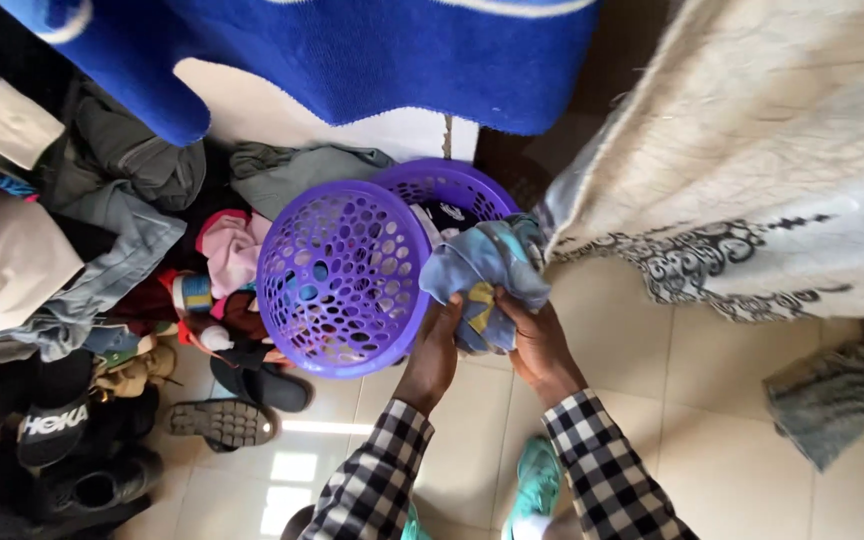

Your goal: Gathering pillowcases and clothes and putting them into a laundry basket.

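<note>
Head view: the left hand (434, 352) and right hand (537, 345) both clutch a crumpled blue tie-dyed cloth (482, 275), bunched above the fingers and held over the tiled floor (652, 400). It touches the right rim of the tilted purple perforated plastic basket (342, 275), beside the heaped clothes (102, 230).

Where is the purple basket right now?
In the head view, the purple basket sits left of centre, tipped on its side, just left of the blue cloth both hands hold, beside the clothes pile.
</note>
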